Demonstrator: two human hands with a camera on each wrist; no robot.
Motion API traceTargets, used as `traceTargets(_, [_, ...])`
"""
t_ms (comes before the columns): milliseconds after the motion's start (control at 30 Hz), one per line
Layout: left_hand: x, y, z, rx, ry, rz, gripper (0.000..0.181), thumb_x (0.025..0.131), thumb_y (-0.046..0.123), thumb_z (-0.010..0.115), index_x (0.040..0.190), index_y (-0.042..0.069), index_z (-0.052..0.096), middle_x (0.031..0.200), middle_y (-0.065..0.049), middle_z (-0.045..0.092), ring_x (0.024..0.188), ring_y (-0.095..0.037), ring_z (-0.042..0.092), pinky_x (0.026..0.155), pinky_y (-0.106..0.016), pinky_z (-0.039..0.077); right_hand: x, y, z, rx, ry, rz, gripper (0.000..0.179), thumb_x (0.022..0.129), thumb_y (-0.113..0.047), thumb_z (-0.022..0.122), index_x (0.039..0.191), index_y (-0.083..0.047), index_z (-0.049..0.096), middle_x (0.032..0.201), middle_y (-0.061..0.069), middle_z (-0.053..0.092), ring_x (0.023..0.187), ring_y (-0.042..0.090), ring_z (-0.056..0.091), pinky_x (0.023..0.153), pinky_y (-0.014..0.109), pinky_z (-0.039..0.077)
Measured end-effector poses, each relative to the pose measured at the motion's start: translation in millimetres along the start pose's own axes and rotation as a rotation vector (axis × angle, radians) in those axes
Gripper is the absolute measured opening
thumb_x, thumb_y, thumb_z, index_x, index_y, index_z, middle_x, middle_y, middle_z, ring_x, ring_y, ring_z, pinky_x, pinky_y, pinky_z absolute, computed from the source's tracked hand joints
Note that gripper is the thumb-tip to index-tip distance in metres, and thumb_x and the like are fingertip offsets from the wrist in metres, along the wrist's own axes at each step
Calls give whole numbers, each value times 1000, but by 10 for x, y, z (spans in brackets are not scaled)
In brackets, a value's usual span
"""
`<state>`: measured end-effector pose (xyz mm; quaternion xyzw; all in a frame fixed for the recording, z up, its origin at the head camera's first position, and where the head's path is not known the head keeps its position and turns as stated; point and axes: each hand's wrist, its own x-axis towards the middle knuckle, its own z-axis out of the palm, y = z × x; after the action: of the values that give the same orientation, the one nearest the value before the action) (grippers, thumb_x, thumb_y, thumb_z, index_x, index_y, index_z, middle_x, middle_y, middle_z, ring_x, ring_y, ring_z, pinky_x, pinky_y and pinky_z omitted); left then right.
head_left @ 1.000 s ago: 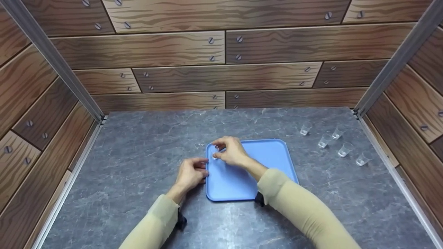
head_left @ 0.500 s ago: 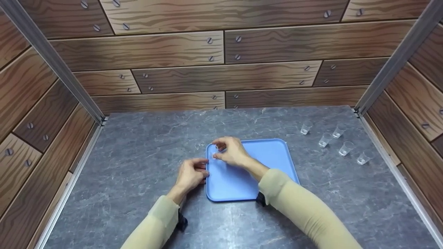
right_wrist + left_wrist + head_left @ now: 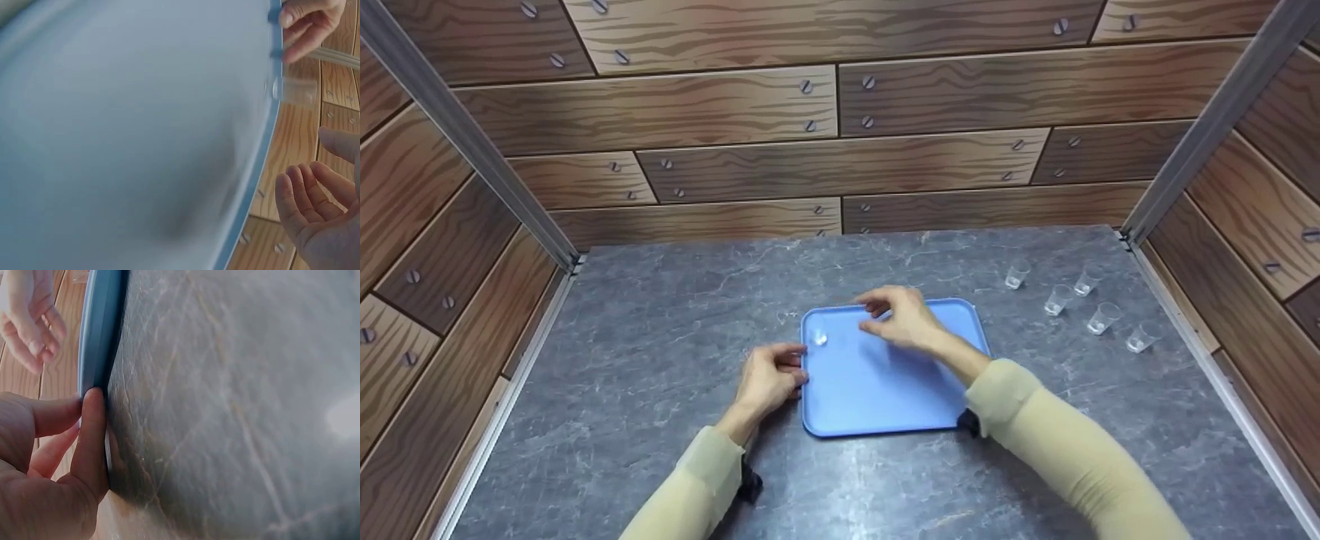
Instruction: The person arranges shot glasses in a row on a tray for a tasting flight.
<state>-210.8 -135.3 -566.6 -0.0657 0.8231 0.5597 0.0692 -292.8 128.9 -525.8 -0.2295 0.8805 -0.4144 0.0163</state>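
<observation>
A small clear plastic cup [image 3: 820,337] stands near the far left corner of a blue tray [image 3: 855,397]. My left hand [image 3: 766,379] holds the tray's left edge, with its fingertips at the rim [image 3: 101,332] in the left wrist view. Over the tray, my right hand [image 3: 907,319] is apart from the cup, its fingers loosely bent and nothing between them. The right wrist view shows that cup [image 3: 298,91] upright just inside the rim, beyond the relaxed fingers of the right hand [image 3: 326,219].
Several more clear cups [image 3: 1103,319] stand in a loose group on the grey marbled table [image 3: 675,300], right of the tray. Wood-patterned walls [image 3: 697,112] with metal corner posts [image 3: 472,142] enclose the table at the back and sides.
My right hand has let go of the cup and moved right, leaving it on the tray. The left hand has stayed at the tray's edge. The head view has shifted slightly.
</observation>
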Motion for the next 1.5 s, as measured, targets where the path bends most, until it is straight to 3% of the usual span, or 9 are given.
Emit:
traceTargets(167, [-1, -13, -8, -8, 0, -1, 46, 89, -11, 77, 133, 3, 80, 112, -18, 78, 86, -14, 76, 68, -29, 70, -119, 126, -225, -51, 17, -10, 40, 92, -9, 87, 129, 5, 79, 116, 27, 81, 107, 43, 81, 96, 54, 71])
traceTargets(500, [-14, -26, -12, -7, 12, -6, 47, 89, -12, 75, 134, 2, 80, 112, -18, 78, 85, -14, 77, 68, -30, 71, -349, 427, -875, -167, 29, 2, 42, 92, -8, 87, 129, 6, 78, 123, 28, 82, 111, 47, 79, 101, 64, 67])
traceTargets(833, [-4, -29, -38, 17, 24, 4, 45, 89, -10, 78, 131, 4, 81, 112, -17, 78, 85, -13, 75, 66, -30, 70, -478, 803, -1509, -225, 61, 26, 42, 92, -7, 88, 131, 6, 78, 124, 29, 80, 109, 49, 79, 97, 61, 68])
traceTargets(933, [-6, -30, -40, 13, 24, 6, 45, 89, -11, 77, 131, 4, 81, 111, -17, 78, 86, -13, 74, 66, -29, 70, -494, 927, -1652, -285, 84, 13, 43, 90, -7, 90, 131, 4, 78, 124, 28, 80, 109, 50, 77, 97, 63, 67])
traceTargets(1133, [-8, -40, -32, -3, 22, 9, 45, 89, -11, 76, 131, 3, 81, 111, -17, 77, 86, -13, 75, 66, -30, 70, -490, 1212, -1846, -405, 112, -7, 48, 86, -7, 91, 132, 0, 78, 130, 28, 77, 120, 54, 71, 106, 71, 58])
traceTargets(1300, [-1, -48, -22, -5, 12, 27, 44, 89, -9, 77, 132, 2, 81, 112, -19, 78, 86, -14, 76, 64, -28, 69, -496, 1386, -1917, -404, 112, 57, 57, 86, -10, 90, 139, 2, 74, 138, 31, 72, 126, 56, 69, 110, 73, 54])
traceTargets(1500, [2, -24, -5, 0, 6, 17, 44, 90, -9, 77, 133, 3, 81, 113, -19, 78, 86, -14, 76, 65, -29, 69, -479, 1462, -1932, -377, 134, 106, 52, 91, -7, 85, 140, 5, 73, 133, 32, 73, 118, 54, 74, 103, 70, 59])
